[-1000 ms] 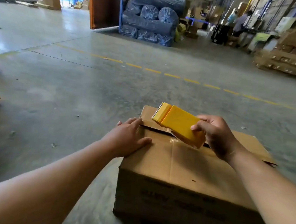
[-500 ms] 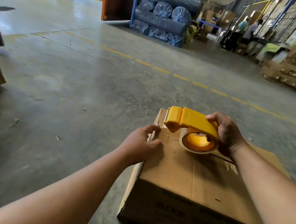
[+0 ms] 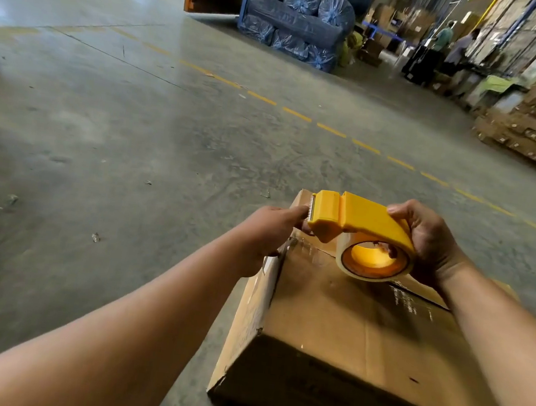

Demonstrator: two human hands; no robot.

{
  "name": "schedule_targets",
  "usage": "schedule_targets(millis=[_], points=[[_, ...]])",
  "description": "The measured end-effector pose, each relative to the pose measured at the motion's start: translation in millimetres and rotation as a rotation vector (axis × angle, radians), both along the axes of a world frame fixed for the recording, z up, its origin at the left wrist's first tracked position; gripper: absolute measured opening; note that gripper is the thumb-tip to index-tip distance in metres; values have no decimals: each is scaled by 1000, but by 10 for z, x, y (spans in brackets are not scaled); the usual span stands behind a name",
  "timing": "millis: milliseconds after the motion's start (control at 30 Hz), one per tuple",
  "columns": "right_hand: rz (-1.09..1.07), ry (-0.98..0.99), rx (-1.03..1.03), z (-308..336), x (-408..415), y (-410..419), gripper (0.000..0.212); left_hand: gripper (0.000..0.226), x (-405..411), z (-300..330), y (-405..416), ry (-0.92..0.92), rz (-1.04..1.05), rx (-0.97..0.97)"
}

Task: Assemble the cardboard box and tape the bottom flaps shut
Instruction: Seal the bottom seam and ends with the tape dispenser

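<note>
Reaching across from the left, the left hand point(image 3: 268, 232) has its fingertips at the toothed cutter end of the tape dispenser point(image 3: 356, 217), seemingly pinching for the loose tape end, though whether anything is caught between them I cannot tell; the right hand point(image 3: 429, 243) has its fingers curled tight round the dispenser's yellow handle, holding the tape roll point(image 3: 373, 260) just above the far end of the cardboard box point(image 3: 346, 326). By my reading the box is already squared up, flaps folded flat on top; a glossy patch near the far edge may be tape, but the centre seam point(image 3: 369, 342) looks bare, so most of the taping is left. The box stands on a grey concrete floor point(image 3: 134, 139) crossed by a dashed yellow line point(image 3: 297, 114); beyond are blue-wrapped bales point(image 3: 298, 24), and at the right flattened cardboard stacks point(image 3: 531, 138).
</note>
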State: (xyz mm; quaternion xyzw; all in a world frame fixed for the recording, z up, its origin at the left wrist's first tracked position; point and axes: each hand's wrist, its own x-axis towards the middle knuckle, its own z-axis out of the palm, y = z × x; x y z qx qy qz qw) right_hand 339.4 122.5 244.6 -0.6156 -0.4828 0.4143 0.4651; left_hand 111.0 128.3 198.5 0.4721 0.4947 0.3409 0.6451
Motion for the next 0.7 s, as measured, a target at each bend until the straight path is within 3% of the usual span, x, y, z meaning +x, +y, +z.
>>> schedule_targets(millis=[233, 333, 467, 700], points=[[36, 46, -20, 8, 15, 8, 40, 14, -20, 72, 24, -20, -4, 11], [39, -21, -27, 40, 2, 24, 45, 14, -44, 84, 56, 0, 2, 25], [56, -109, -26, 109, -86, 26, 33, 15, -68, 45, 108, 50, 37, 47], [8, -190, -16, 191, -259, -15, 34, 24, -167, 4, 152, 6, 70, 68]])
